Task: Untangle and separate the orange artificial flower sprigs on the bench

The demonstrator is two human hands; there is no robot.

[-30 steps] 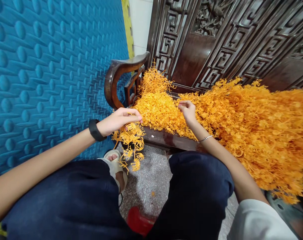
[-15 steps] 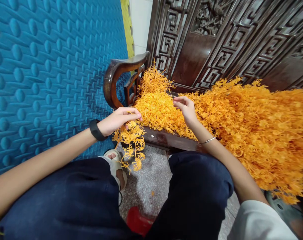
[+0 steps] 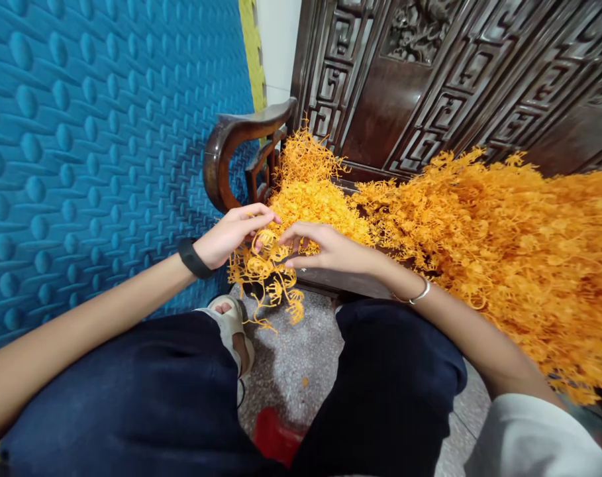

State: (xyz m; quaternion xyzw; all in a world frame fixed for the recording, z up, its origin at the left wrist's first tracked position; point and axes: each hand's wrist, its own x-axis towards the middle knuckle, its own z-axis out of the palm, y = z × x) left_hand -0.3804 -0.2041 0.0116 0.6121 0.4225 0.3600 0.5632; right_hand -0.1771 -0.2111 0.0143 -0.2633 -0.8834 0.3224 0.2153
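Note:
A big heap of orange plastic sprigs covers the seat of a dark carved wooden bench. My left hand, with a black wristband, is closed on a small bunch of orange sprigs that hangs over the bench's front edge. My right hand, with a thin bracelet, has come beside it, its fingers together and touching the same bunch. Both hands meet just in front of the heap's left end.
A blue padded wall mat rises on the left. The bench's curved armrest and carved backrest stand behind the heap. My knees in dark trousers fill the foreground over a speckled floor, with a red object and my sandalled foot.
My right hand left the heap and swung left to the bunch held by my left hand. The bunch has shifted slightly right; the left hand has barely moved.

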